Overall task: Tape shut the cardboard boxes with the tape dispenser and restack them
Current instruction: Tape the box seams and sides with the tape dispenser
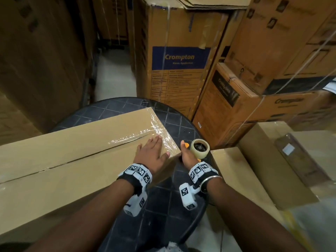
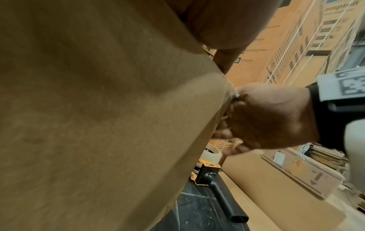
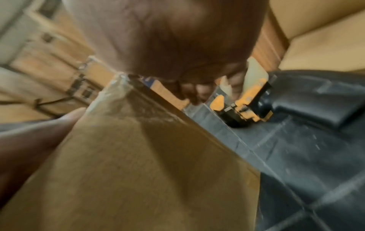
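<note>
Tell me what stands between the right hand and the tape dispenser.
Nothing visible. The right hand is at the box corner, and the tape dispenser stands right beside it on the black table.

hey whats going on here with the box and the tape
A person is taping a long cardboard box shut on a dark round table. The left hand lies flat on the box top near its taped end, pressing the clear tape down. The right hand is at the box's end face, apparently smoothing tape there. The tape dispenser lies on the table beside that end, in no one's grip. More boxes stand stacked around.
</note>
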`<state>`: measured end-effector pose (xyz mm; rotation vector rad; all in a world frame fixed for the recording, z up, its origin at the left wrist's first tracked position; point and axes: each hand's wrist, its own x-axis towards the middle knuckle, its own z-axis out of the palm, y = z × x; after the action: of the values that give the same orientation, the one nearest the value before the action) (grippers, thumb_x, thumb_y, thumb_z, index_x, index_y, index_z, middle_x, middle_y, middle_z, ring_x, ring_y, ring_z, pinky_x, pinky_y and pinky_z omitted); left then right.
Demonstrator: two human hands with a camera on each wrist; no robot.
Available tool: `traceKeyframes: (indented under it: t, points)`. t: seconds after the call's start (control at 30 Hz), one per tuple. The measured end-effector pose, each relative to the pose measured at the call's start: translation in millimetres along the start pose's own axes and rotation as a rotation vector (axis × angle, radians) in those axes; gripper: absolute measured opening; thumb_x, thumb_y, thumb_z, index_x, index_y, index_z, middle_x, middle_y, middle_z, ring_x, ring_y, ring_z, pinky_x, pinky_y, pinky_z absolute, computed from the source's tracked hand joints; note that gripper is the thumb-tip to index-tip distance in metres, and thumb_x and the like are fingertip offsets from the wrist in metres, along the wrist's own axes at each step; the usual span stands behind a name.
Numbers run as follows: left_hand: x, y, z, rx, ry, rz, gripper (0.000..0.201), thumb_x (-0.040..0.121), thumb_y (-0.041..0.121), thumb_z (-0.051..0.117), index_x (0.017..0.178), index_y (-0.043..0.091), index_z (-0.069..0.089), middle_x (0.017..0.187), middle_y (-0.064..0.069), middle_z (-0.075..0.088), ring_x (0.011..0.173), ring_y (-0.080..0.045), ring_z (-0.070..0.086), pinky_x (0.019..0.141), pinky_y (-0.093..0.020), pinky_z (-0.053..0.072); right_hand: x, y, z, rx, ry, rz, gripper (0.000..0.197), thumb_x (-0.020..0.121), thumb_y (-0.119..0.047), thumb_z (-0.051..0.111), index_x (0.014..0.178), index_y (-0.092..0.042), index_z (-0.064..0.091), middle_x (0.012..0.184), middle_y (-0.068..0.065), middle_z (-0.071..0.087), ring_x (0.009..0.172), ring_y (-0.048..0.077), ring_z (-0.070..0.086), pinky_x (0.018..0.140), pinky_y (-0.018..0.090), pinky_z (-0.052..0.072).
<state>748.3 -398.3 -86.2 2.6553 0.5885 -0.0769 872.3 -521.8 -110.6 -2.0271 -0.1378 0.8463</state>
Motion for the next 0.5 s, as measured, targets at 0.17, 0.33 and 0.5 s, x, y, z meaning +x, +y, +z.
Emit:
traceKeyframes:
  t: [0.17, 0.33, 0.5]
  points:
    - [-2, 2, -3, -0.011, 0.008, -0.001, 0.07, 0.1, 0.056, 0.027, 0.158, 0.022, 0.007, 0.165, 0.006, 0.003, 0.152, -0.016, 0.004, 0.119, -0.051, 0.007, -7, -7, 5, 0.201, -0.091, -0.128, 0.084, 0.098, -0.074, 0.032, 0.158, -0.017, 0.042, 0.162, 0.003, 0.043, 0.151, 0.021, 0.038, 0.128, 0.047, 0.023]
    - [-2, 7, -15, -0.142, -0.058, -0.048, 0.063, 0.101, 0.045, 0.037, 0.157, 0.025, 0.015, 0.165, 0.007, 0.007, 0.152, -0.016, 0.007, 0.12, -0.049, 0.004, 23, 13, 4, 0.1, -0.137, 0.009, 0.125, 0.063, -0.106, 0.035, 0.158, -0.025, 0.042, 0.162, 0.006, 0.042, 0.151, 0.028, 0.036, 0.126, 0.054, 0.025]
    - [5, 10, -39, -0.422, 0.003, -0.155, 0.043, 0.101, 0.028, 0.046, 0.143, 0.02, 0.047, 0.149, -0.005, 0.047, 0.136, -0.026, 0.043, 0.112, -0.035, 0.03, 50, 12, -9, -0.092, -0.227, 0.013, 0.132, 0.054, -0.112, 0.03, 0.156, -0.029, 0.045, 0.161, 0.004, 0.045, 0.151, 0.029, 0.038, 0.126, 0.055, 0.022]
